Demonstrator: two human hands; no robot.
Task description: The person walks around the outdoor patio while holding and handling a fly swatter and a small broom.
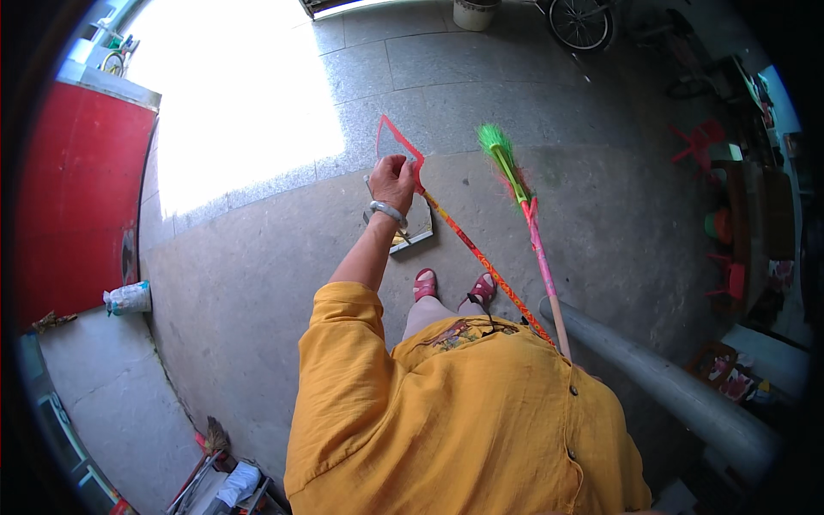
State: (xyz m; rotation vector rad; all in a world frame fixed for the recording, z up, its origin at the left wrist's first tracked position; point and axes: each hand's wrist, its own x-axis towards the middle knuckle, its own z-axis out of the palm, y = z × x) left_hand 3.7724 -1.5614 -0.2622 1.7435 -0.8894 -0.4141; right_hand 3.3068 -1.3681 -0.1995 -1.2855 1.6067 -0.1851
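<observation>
Head: red frame point(402, 137) beside left hand point(393, 178)

Had lots of room on the left, between the left hand point(393, 180) and the red panel point(86, 193). Had a thin gap between the orange stick point(478, 255) and green broom point(512, 174), tight at the near end. Was blocked near right by a fat pole point(661, 376).
</observation>
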